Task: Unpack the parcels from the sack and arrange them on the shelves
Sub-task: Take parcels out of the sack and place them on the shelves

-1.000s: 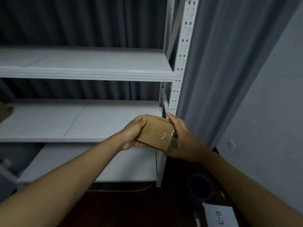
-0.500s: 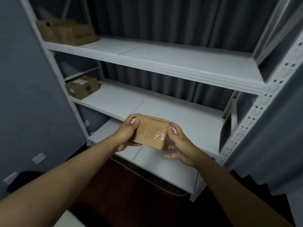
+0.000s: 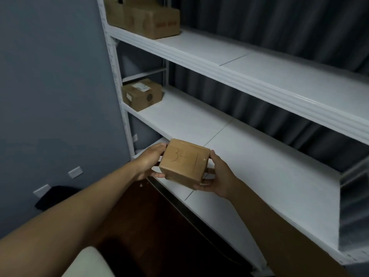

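Observation:
I hold a small brown cardboard parcel (image 3: 184, 162) marked "3-1" between both hands, in front of the white shelving unit. My left hand (image 3: 148, 163) grips its left side, thumb on top and fingers underneath. My right hand (image 3: 216, 176) cups its right side and bottom edge. The parcel hangs just before the front edge of the middle shelf (image 3: 249, 156). A labelled parcel (image 3: 141, 94) sits at the left end of that shelf. A larger box (image 3: 147, 17) stands at the left end of the upper shelf (image 3: 249, 62).
A grey wall (image 3: 56, 86) with white outlets closes off the left. Dark curtains (image 3: 279, 27) hang behind the shelves. A lower shelf (image 3: 229, 214) runs below my hands over a dark floor (image 3: 155, 222). Something pale (image 3: 87, 264) shows at the bottom edge.
My view has swung left along the shelves. The parcel has been turned in my hands, so the handwritten "3-1" face now points up.

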